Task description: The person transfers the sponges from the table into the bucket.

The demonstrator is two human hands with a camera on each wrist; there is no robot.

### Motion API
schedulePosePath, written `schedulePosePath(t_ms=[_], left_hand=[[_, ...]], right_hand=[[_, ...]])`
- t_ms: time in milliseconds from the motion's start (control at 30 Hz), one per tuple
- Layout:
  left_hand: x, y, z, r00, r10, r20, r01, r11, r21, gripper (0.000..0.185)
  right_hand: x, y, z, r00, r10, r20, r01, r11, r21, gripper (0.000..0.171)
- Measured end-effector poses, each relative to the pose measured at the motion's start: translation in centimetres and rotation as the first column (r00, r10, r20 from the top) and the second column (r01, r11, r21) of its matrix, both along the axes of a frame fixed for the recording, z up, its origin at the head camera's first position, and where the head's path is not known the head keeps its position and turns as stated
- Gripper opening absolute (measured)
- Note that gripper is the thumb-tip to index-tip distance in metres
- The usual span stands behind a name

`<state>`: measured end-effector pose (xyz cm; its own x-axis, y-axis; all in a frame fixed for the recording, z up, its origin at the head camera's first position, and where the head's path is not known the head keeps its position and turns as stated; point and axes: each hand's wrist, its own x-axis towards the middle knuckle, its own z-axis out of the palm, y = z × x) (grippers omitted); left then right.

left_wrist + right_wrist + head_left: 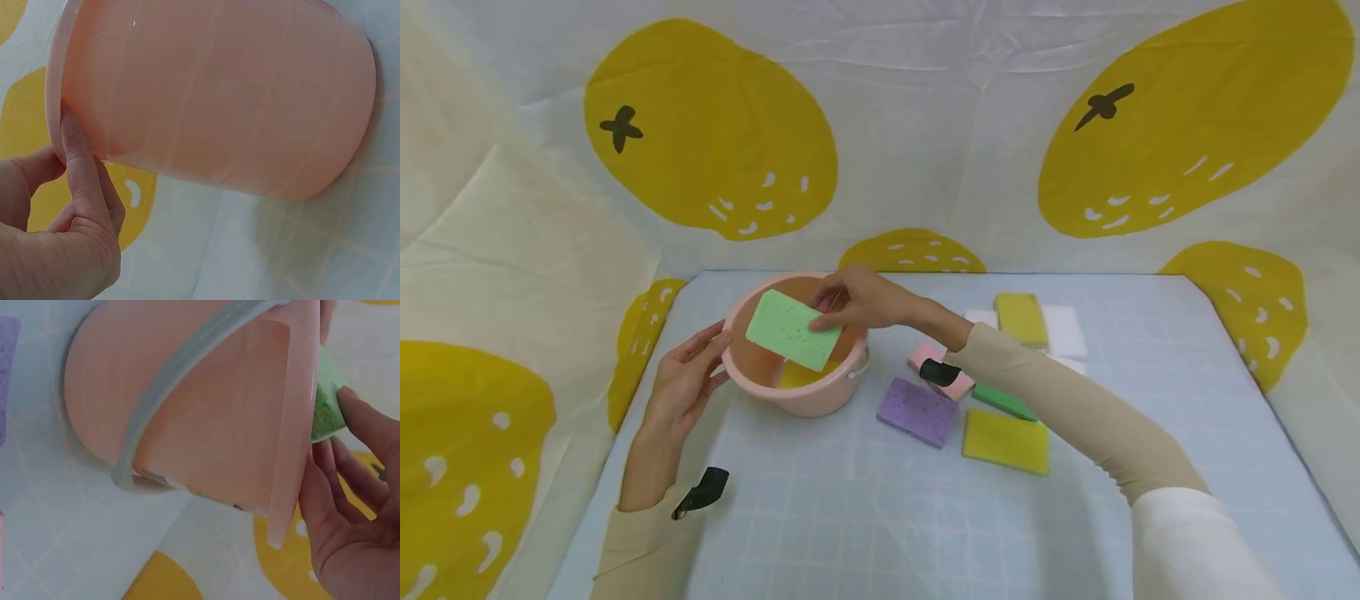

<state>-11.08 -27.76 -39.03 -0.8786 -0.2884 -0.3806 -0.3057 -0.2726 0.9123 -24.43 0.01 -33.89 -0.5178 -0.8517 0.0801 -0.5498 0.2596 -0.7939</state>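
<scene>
A pink bucket (812, 402) stands on the pale blue gridded table (850, 517), left of centre. My right hand (829, 314) pinches a light green sponge (790, 330) by its edge and holds it tilted over the bucket's mouth. In the right wrist view the green sponge (325, 403) shows just past the bucket (206, 406) rim, with my right hand (350, 456) beside it. A yellow sponge (801, 377) lies inside the bucket. My left hand (717, 354) rests with straight fingers on the bucket's left side. In the left wrist view its thumb (78, 156) presses the bucket (219, 94) wall under the rim.
Right of the bucket lie loose sponges: purple (917, 411), yellow (1006, 440), dark green (1003, 402), pink (934, 360), olive yellow (1021, 318) and white (1063, 331). A lemon-print cloth (715, 133) walls in the table at the back and sides.
</scene>
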Motion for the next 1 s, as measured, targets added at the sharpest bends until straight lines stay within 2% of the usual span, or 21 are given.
schedulePosePath(t_ms=[200, 433, 567, 767, 900, 1000], left_hand=[[0.0, 0.1, -0.1, 1.000, -0.004, -0.001, 0.004, 1.000, -0.012, 0.077], [0.1, 0.1, -0.2, 1.000, -0.004, -0.010, 0.004, 1.000, -0.016, 0.077], [0.1, 0.1, -0.1, 1.000, -0.007, -0.009, 0.007, 1.000, -0.013, 0.077], [0.0, 0.0, -0.2, 1.000, -0.012, -0.017, 0.012, 1.000, -0.003, 0.076], [0.0, 0.0, -0.3, 0.999, -0.018, -0.031, 0.018, 1.000, 0.006, 0.074], [-0.1, 0.0, -0.2, 1.000, -0.012, -0.024, 0.012, 1.000, 0.003, 0.074]], right_hand=[[0.6, -1.4, -0.3, 0.999, 0.031, -0.015, -0.030, 0.995, 0.100, 0.030], [1.2, -2.8, -0.7, 0.996, 0.073, -0.055, -0.065, 0.987, 0.147, 0.024], [1.5, -3.4, -1.1, 0.991, 0.100, -0.090, -0.079, 0.975, 0.208, 0.023], [1.8, -4.2, -1.6, 0.984, 0.081, -0.156, -0.034, 0.958, 0.284, 0.020], [2.0, -4.6, -1.7, 0.986, 0.068, -0.155, -0.011, 0.939, 0.345, 0.021], [2.3, -4.9, -1.8, 0.991, 0.059, -0.119, -0.009, 0.924, 0.383, 0.022]])
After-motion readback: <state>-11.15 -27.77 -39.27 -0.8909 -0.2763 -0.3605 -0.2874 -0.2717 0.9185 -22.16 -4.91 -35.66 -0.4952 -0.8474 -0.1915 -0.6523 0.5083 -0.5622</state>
